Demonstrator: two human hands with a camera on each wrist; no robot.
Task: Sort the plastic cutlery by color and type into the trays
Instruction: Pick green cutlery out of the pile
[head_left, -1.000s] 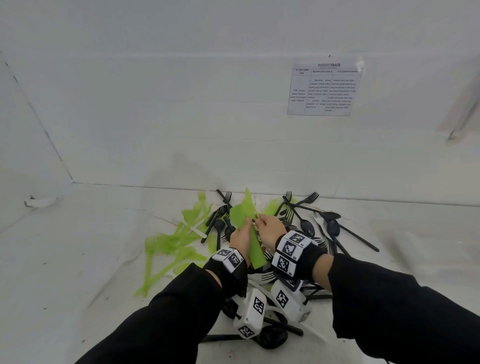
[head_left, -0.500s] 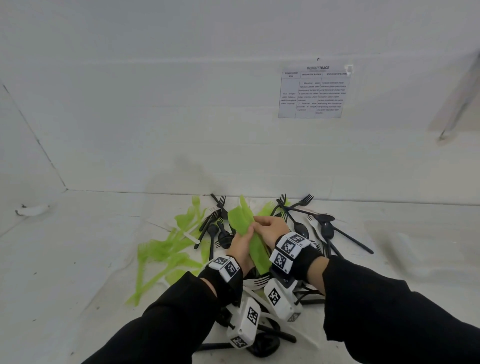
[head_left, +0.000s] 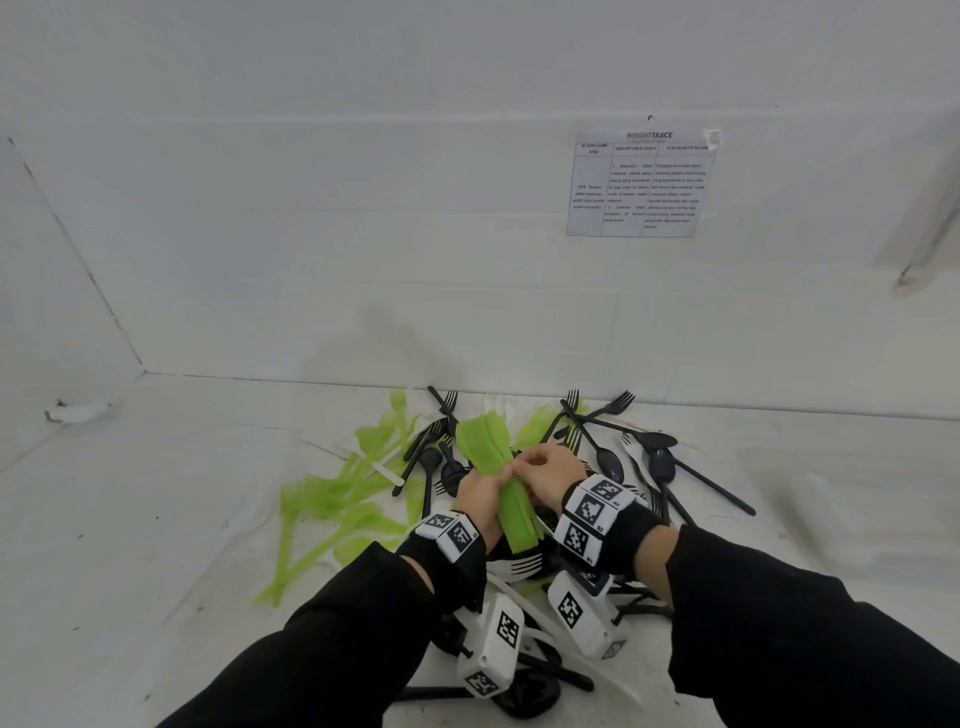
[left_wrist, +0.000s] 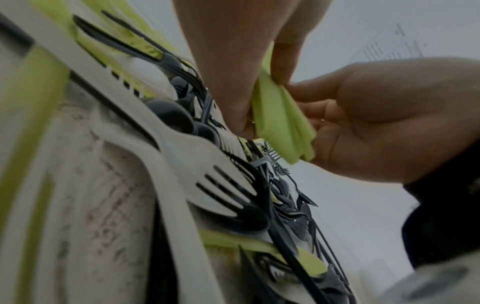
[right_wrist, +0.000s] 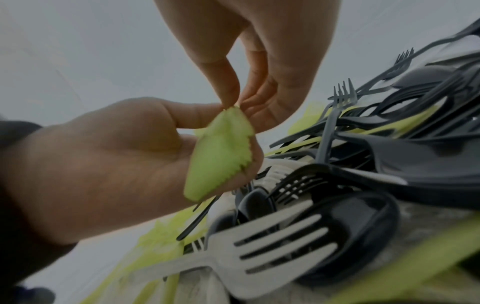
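Bundle of green plastic knives (head_left: 497, 470), stacked flat and aligned, held above the cutlery pile near the middle of the white table (head_left: 156, 519); serrated edges show in the right wrist view. Left hand (head_left: 480, 496): fingers and thumb wrapped round the bundle's middle, gripping it. Right hand (head_left: 548, 470): fingers curled, thumb and forefinger tips pinching at the bundle's upper edge just beside the left thumb. Beneath the hands: mixed heap of black forks and spoons (head_left: 613, 447), with white forks (head_left: 519, 564) among them, tines visible in both wrist views. To the left of the heap: loose green forks (head_left: 332, 499) spread on the table. Each wrist carries a black band with white blocks printed with square black-and-white marker codes (head_left: 592, 512). On the back wall: taped printed sheet (head_left: 641, 187), heading "INSIGHTTRACE", table of three columns; the middle column head reads roughly "DESCRIPTION & GOALS"; body text too small to read. No trays can be made out.
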